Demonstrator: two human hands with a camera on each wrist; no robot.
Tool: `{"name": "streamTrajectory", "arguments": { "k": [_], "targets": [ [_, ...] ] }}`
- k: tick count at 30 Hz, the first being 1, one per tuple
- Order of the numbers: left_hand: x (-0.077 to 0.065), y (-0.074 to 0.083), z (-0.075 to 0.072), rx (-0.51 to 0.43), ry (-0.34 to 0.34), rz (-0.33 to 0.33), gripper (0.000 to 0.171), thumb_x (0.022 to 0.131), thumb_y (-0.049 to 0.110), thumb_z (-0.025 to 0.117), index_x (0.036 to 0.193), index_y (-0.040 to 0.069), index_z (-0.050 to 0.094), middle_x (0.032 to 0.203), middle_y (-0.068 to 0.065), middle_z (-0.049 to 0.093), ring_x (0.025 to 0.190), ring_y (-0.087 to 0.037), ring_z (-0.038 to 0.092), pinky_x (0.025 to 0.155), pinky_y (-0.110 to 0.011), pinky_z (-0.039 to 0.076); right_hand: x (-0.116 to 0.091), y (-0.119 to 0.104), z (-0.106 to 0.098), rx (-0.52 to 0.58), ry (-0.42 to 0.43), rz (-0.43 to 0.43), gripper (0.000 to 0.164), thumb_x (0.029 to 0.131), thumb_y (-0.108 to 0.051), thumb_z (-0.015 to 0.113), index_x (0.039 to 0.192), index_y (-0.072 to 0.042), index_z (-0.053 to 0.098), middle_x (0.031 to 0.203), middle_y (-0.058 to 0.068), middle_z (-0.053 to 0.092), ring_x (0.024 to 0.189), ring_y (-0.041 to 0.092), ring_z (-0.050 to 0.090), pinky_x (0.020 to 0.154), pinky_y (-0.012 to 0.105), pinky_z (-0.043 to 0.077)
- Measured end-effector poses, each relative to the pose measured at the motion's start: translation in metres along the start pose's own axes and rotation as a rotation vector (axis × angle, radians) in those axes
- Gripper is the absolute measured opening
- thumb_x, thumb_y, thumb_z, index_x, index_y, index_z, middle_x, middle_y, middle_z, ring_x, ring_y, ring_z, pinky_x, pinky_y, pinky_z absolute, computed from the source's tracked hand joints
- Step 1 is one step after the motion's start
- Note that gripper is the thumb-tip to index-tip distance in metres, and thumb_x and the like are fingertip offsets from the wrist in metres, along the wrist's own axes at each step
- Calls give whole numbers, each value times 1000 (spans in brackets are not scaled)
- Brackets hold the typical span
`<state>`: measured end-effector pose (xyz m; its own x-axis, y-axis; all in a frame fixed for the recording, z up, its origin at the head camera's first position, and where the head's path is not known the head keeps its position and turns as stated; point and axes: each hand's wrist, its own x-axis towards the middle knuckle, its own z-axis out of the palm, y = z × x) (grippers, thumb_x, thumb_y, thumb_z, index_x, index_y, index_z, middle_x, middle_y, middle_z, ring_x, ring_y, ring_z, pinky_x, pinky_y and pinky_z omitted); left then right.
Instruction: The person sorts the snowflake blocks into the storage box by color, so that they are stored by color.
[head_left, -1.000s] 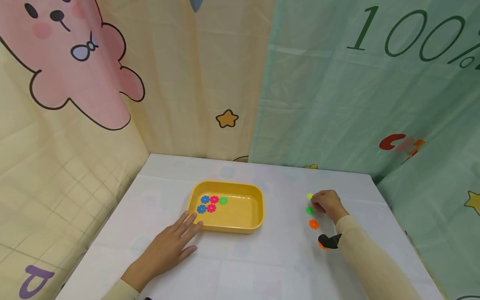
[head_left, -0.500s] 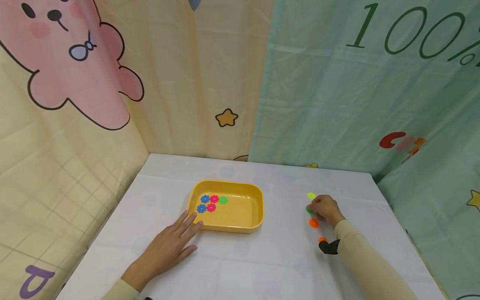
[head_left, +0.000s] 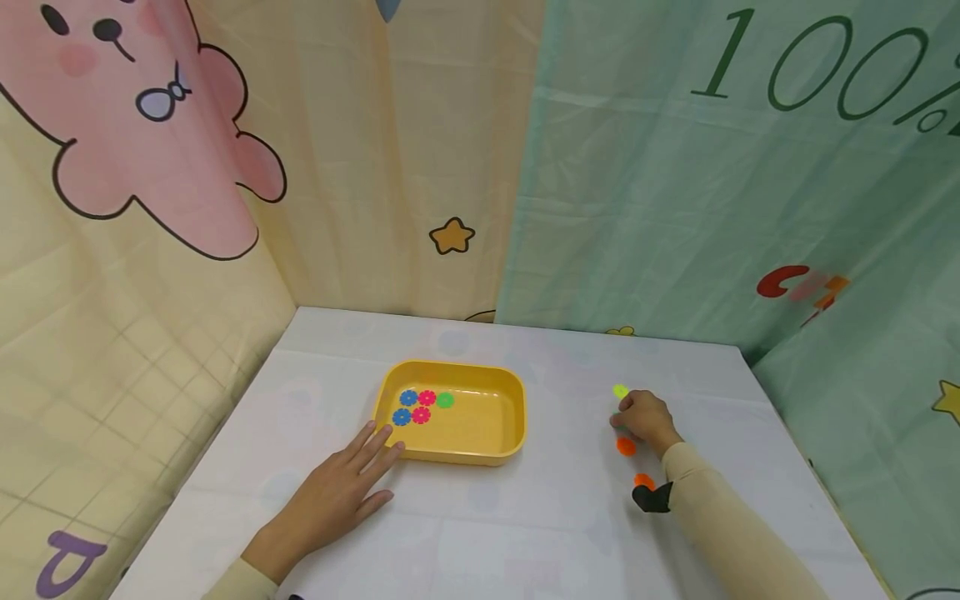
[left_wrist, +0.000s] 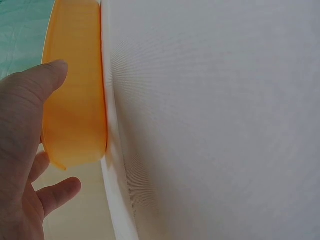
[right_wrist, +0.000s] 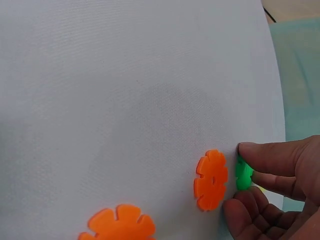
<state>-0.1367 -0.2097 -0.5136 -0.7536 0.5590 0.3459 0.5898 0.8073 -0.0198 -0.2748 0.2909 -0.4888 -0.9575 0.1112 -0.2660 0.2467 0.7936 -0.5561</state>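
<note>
My right hand [head_left: 647, 419] is at the table's right side, thumb and fingertips pinching a green plastic snowflake disc [right_wrist: 244, 175], which the fingers mostly cover in the head view. Just beyond that hand lies a yellow-green disc [head_left: 620, 390]. Nearer to me are two orange discs, one [right_wrist: 211, 181] beside the fingers and another [right_wrist: 122, 225] farther off. My left hand [head_left: 330, 504] lies with spread fingers at the near left corner of the yellow tray [head_left: 480, 457], fingertips overlapping its rim. Inside the tray, two blue discs [head_left: 402, 417], two pink discs [head_left: 422, 415] and a green disc [head_left: 445, 400] lie flat.
A white cloth covers the table [head_left: 465, 533]. Printed curtains [head_left: 637, 208] hang behind it and along both sides. A black strap end [head_left: 651, 498] sticks out from the right sleeve, close to the nearer orange disc.
From beside the yellow-green disc, my right hand has moved slightly toward me onto the green disc and now pinches it. My left hand and the tray stay in place.
</note>
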Motion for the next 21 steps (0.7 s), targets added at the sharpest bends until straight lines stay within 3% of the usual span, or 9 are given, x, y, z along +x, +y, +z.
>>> {"name": "streamTrajectory", "arguments": {
  "k": [21],
  "targets": [
    [0,-2,2,6,55,31,74,84,39,82,148,13,54,154,-16,49,143,-38,43,89,-47,58,2,-1,0,1,-4,30,19,88,-13,74,91,1,61,73,6,55,64,20,53,59,29,42]
  ]
}}
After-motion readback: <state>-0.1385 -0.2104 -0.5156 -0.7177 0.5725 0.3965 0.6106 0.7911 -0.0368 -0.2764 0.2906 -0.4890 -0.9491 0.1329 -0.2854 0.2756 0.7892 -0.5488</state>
